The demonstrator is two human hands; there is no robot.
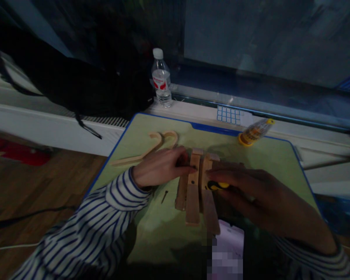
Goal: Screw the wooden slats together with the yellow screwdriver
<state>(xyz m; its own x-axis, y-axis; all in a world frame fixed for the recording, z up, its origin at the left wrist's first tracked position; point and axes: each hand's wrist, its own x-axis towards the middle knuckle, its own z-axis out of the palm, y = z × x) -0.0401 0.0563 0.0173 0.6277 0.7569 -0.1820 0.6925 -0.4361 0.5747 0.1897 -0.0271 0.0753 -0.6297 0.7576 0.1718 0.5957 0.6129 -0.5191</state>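
Two light wooden strips [193,202] lie side by side, lengthwise away from me, across darker brown wood [181,194]. Dark screw heads or holes show in them. My left hand [160,166] is closed at the left strip, its thumb pressed on top near a dark spot; its other fingertips are partly hidden. In my right hand [256,190] is a yellow-and-black screwdriver [218,186], handle in the fingers, against the right strip; its shaft cannot be made out. A loose dark screw [164,196] lies left of the wood. Curved wooden hooks [154,146] rest behind my left hand.
The small table [151,249] has a blue rim. A phone [229,239] lies near my side. A glue bottle [255,133] leans at the far right edge. A water bottle [162,81] stands on the sill beside a black bag [76,81].
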